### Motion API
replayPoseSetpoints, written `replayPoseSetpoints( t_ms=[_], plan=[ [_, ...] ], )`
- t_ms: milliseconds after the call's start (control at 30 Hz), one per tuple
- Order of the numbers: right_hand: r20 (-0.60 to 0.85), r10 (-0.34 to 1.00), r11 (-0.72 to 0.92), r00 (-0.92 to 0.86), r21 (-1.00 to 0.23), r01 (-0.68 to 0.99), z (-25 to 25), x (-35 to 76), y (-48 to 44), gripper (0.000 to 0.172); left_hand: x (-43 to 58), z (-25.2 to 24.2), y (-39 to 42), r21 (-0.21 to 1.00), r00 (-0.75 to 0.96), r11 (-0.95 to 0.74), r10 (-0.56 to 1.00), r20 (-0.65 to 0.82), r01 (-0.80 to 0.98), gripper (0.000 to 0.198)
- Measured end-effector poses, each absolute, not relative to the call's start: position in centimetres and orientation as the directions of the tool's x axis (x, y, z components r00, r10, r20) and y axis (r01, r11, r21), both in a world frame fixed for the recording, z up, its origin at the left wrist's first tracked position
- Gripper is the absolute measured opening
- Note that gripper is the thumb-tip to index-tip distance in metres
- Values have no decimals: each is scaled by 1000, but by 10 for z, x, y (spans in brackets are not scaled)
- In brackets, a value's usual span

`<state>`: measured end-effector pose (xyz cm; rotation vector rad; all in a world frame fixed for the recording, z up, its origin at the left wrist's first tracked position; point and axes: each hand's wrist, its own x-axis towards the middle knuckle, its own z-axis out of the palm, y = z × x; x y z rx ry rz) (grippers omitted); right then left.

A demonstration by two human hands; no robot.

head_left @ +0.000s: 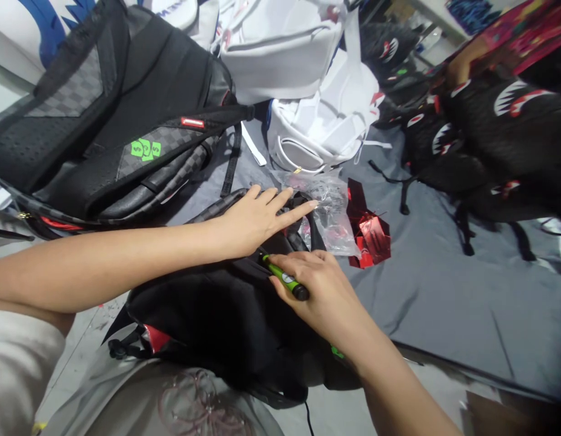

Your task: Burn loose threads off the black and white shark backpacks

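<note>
A black backpack (pixel 208 321) lies in front of me at the table's near edge, partly hidden by my arms. My left hand (pixel 253 221) rests flat on its upper part, fingers spread and holding nothing. Just below, my right hand (pixel 312 281) is closed around a green marker-like tool (pixel 285 277) with a black end and a round white mark. The tool's far tip points up and left at the backpack's dark opening; I cannot make out what it touches. A crumpled clear plastic bag (pixel 332 212) lies beyond my fingers.
A large checkered backpack (pixel 157 139) with green stickers fills the left. White bags (pixel 321 127) stand at the back. Shiny red tags (pixel 374 239) lie on the grey cloth (pixel 444 290). Black shark-mouth bags (pixel 503 139) are at right, with another person's arm (pixel 466 57) behind them.
</note>
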<state>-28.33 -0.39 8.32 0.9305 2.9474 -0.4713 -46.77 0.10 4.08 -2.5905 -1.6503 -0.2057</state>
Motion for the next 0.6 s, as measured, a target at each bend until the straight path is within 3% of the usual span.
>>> replayPoseSetpoints(
  t_ms=[367, 500, 600],
  plan=[
    [-123, 582, 761, -804, -265, 592, 84, -286, -8, 22, -469, 48, -2, 30, 366, -369, 927, 79, 929, 100],
    [-122, 621, 747, -774, -204, 632, 84, -284, -10, 21, -469, 48, -4, 32, 344, -347, 936, 66, 937, 102],
    [-46, 654, 715, -755, -290, 636, 75, -283, -13, 20, -470, 46, -4, 40, 340, -344, 937, 78, 938, 100]
  ],
)
